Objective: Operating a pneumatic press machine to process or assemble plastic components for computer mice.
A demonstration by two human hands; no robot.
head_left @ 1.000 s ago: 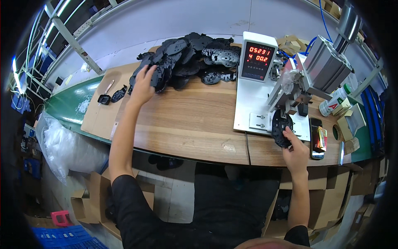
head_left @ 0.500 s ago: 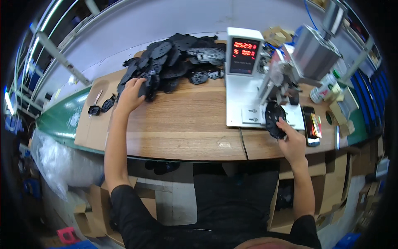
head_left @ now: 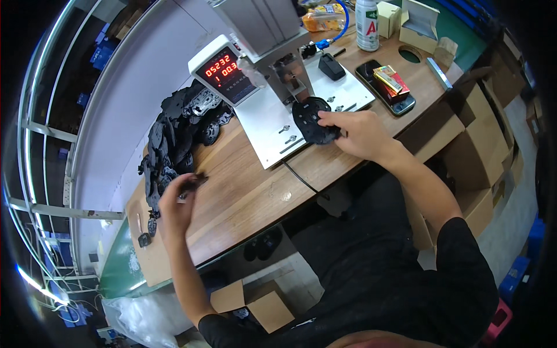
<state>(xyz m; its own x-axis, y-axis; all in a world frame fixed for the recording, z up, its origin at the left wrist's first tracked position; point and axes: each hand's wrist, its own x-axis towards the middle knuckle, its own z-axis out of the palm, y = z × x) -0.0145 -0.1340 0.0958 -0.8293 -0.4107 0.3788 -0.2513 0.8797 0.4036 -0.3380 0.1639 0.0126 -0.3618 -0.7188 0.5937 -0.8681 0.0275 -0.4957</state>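
Observation:
My right hand (head_left: 362, 133) grips a black oval plastic plate (head_left: 309, 123) by its near edge, thumb and fingers closed on it. The plate is tilted over the white base (head_left: 264, 139) of a bench press, just below the metal press head (head_left: 293, 75). To the left, my left hand (head_left: 176, 203) is closed on a small dark piece (head_left: 195, 182), blurred by motion, above the wooden tabletop (head_left: 232, 200). Just beyond that hand lies a heap of black plastic parts (head_left: 168, 133), flat and overlapping.
The press carries a display box (head_left: 223, 69) with red digits. Right of it lie a phone (head_left: 400, 101) with a small red box (head_left: 395, 87) on it, a spray can (head_left: 366, 26) and open cartons (head_left: 420, 26). A cable (head_left: 304, 184) hangs over the table's front edge. Cardboard boxes (head_left: 270, 307) stand below.
The view has swung to the right. My left hand has come away from the heap with a dark piece. My right hand still holds the black plate at the press, and the red readout has changed.

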